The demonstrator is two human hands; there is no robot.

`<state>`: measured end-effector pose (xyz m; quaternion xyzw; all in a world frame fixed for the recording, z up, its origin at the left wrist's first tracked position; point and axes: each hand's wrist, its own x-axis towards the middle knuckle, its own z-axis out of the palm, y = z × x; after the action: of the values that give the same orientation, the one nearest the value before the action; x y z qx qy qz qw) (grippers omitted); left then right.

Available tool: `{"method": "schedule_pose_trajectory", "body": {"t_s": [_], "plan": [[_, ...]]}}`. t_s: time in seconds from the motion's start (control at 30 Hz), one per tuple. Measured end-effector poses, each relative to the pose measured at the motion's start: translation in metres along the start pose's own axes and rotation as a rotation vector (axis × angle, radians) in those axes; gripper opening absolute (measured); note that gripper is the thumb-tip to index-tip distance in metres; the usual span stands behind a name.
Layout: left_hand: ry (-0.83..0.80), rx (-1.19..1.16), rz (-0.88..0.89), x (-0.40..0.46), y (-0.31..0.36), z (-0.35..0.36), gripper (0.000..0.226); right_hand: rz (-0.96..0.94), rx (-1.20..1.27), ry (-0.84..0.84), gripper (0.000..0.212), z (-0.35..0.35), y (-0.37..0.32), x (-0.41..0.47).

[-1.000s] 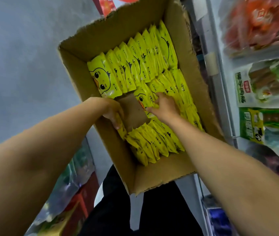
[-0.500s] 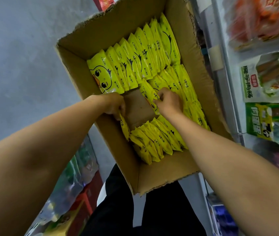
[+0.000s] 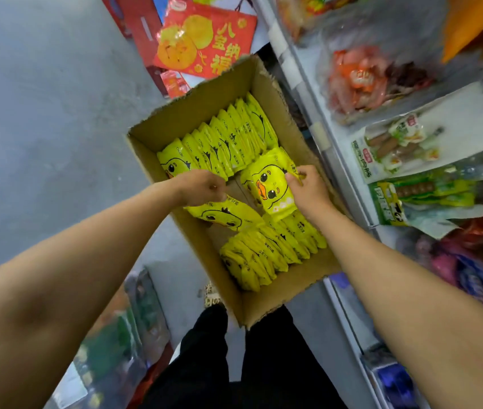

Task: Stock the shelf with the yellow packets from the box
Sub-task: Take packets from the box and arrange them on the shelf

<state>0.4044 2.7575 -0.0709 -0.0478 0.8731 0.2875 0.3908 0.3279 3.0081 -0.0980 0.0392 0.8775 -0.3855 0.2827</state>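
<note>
An open cardboard box stands on the floor in front of me, filled with rows of yellow duck-face packets. My left hand pinches the top edge of one yellow packet, lifted flat above the box's middle. My right hand grips a small stack of yellow packets by its right edge, raised above the rows with the duck face up. More packets stand in rows at the near end of the box.
A shelf unit runs along the right, holding orange snack bags, sausage packs and green packs. Red gift boxes lie beyond the box. Grey floor spreads left. My dark-trousered legs are below.
Both hands were down among the packets near the bare patch of the box floor; now each has lifted packets up out of the rows. The view has pulled back from the box.
</note>
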Motion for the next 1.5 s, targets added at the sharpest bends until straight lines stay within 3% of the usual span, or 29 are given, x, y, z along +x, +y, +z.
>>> {"method": "schedule_pose_trajectory", "body": {"t_s": [0.2, 0.33, 0.43, 0.5, 0.53, 0.63, 0.8, 0.9, 1.03, 1.17, 1.27, 1.4, 1.5], "plan": [[0.093, -0.042, 0.151, -0.063, 0.046, -0.023, 0.025, 0.012, 0.216, 0.182, 0.046, -0.047, -0.019, -0.073], [0.115, -0.138, 0.177, -0.106, 0.075, -0.028, 0.058, -0.049, 0.221, 0.301, 0.051, -0.087, -0.032, -0.132], [0.111, -0.244, 0.157, -0.133, 0.099, -0.027, 0.084, -0.102, 0.244, 0.378, 0.037, -0.114, -0.036, -0.174], [0.056, -0.196, 0.15, -0.152, 0.121, -0.03, 0.117, -0.132, 0.278, 0.425, 0.028, -0.132, -0.042, -0.203], [0.022, -0.136, 0.167, -0.162, 0.133, -0.031, 0.122, -0.151, 0.286, 0.456, 0.025, -0.142, -0.045, -0.218], [-0.028, -0.067, 0.241, -0.192, 0.172, -0.032, 0.085, -0.223, 0.323, 0.557, 0.024, -0.173, -0.051, -0.26], [-0.028, -0.097, 0.347, -0.239, 0.245, -0.015, 0.061, -0.407, 0.486, 0.664, 0.016, -0.231, -0.054, -0.337], [-0.012, -0.035, 0.451, -0.264, 0.296, 0.003, 0.07, -0.485, 0.583, 0.699, 0.013, -0.266, -0.04, -0.387], [0.013, 0.054, 0.582, -0.306, 0.377, 0.048, 0.073, -0.537, 0.642, 0.792, 0.029, -0.319, 0.001, -0.467], [0.081, 0.127, 0.695, -0.335, 0.464, 0.102, 0.089, -0.563, 0.63, 0.9, 0.01, -0.377, 0.062, -0.553], [0.109, 0.142, 0.754, -0.35, 0.525, 0.143, 0.079, -0.558, 0.626, 0.995, 0.006, -0.417, 0.111, -0.611], [0.051, 0.151, 0.847, -0.365, 0.596, 0.195, 0.096, -0.528, 0.62, 1.084, 0.004, -0.453, 0.168, -0.676], [0.037, 0.226, 0.882, -0.378, 0.645, 0.227, 0.092, -0.503, 0.665, 1.135, 0.008, -0.475, 0.203, -0.711]]}}
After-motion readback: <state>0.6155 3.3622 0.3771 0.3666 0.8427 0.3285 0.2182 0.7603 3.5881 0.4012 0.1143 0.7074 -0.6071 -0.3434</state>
